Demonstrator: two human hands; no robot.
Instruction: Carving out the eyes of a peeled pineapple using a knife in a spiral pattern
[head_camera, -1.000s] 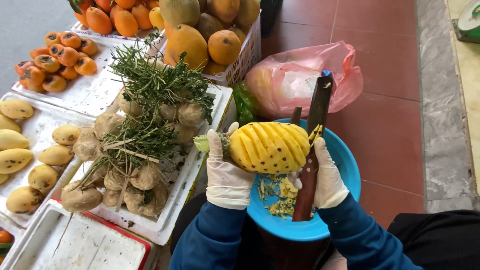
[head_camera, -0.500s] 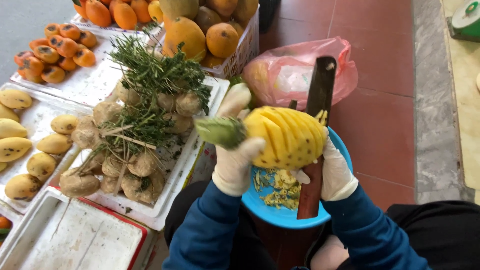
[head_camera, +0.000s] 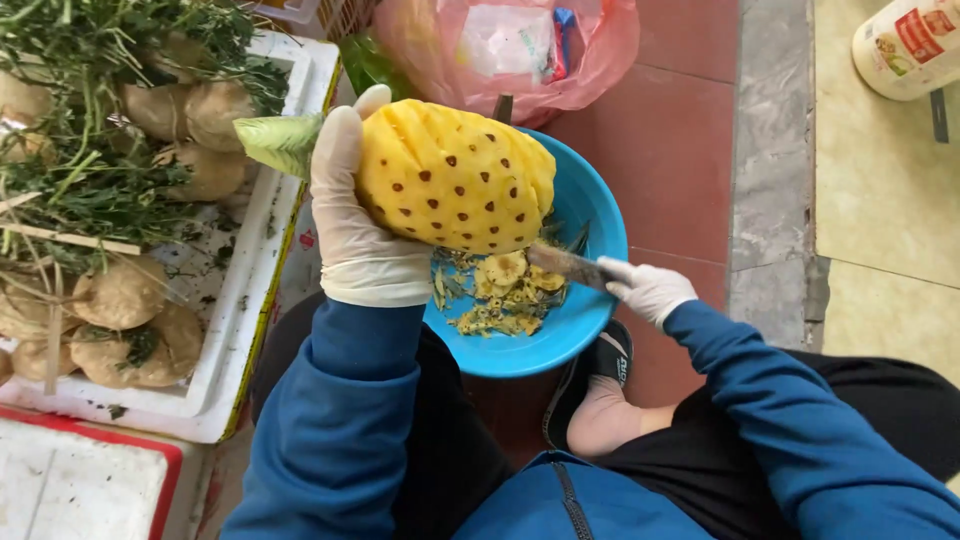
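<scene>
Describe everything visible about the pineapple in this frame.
The pineapple is peeled: bright yellow flesh dotted with brown eyes, some sitting in shallow diagonal grooves. A trimmed pale green crown stub sticks out at its left end. It lies roughly on its side, held above the blue bowl of peel scraps. The gloved left hand grips it at the crown end. The knife in the gloved right hand meets its lower underside.

A street-side fruit stall at ground level. White foam trays (head_camera: 225, 385) of brown root vegetables (head_camera: 120, 295) and green herbs (head_camera: 90, 150) sit on a red tiled floor (head_camera: 680, 150). A gloved seller crouches over a blue bowl (head_camera: 590, 210) of peelings, holding a peeled pineapple (head_camera: 455, 180), beside a pink plastic bag (head_camera: 510, 50).
</scene>
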